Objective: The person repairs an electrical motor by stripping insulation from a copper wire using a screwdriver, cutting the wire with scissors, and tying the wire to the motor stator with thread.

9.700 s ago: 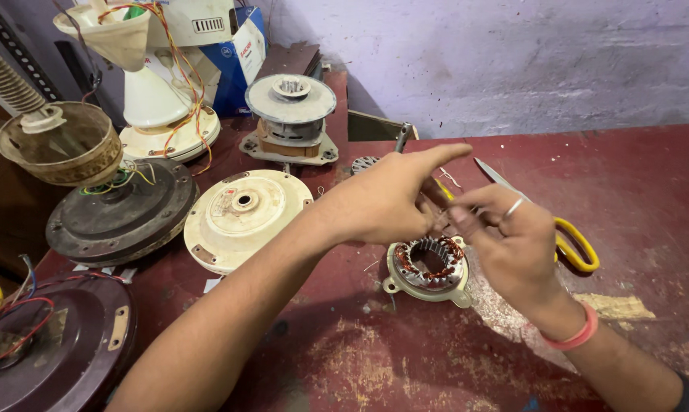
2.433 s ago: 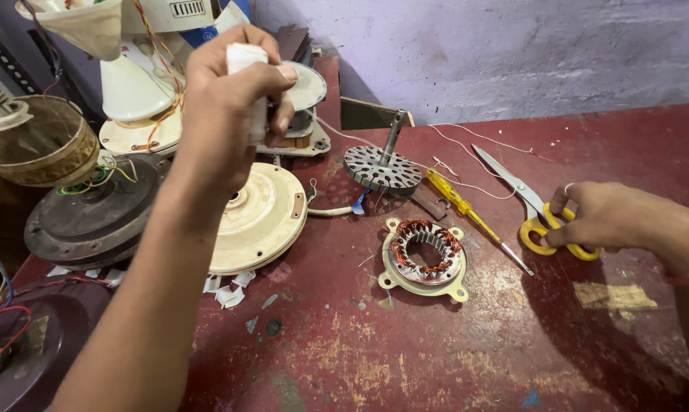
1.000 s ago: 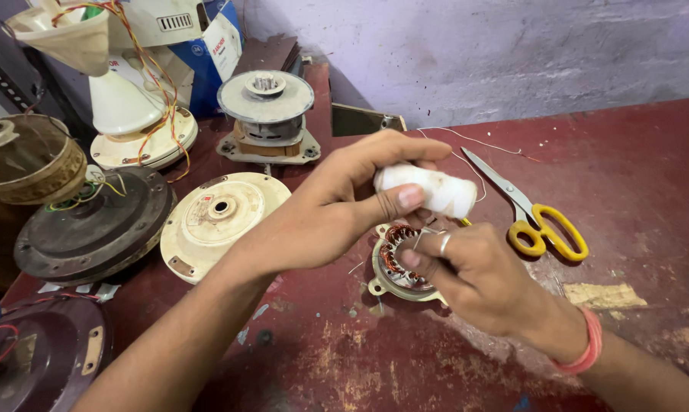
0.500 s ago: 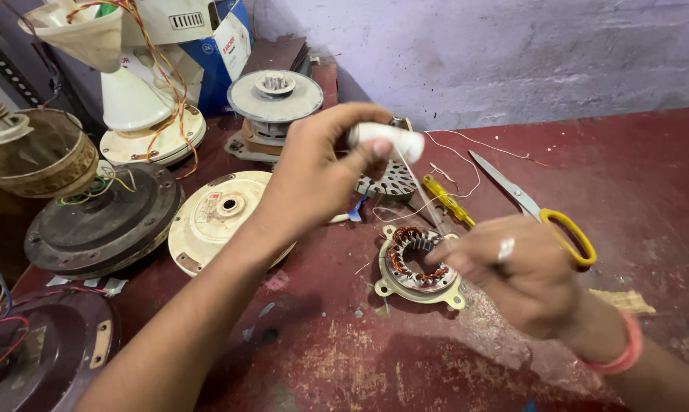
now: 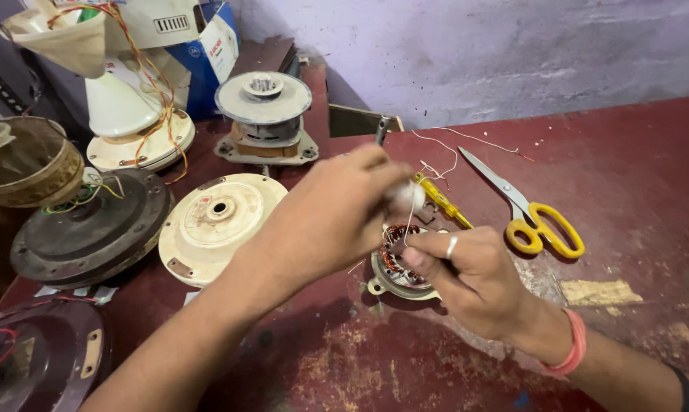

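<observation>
Over the stator [image 5: 396, 263], the left hand [image 5: 333, 217] is pinching a white spool [image 5: 405, 196] — the right hand [image 5: 470, 278] is gripping its thread [image 5: 410, 221].

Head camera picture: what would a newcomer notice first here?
First, the two bare hands at the centre: the left hand pinches a small white spool, and the right hand rests on a round motor stator with copper windings, on the worn dark red table. Next, the yellow-handled scissors to the right, and the cream round fan cover to the left.
</observation>
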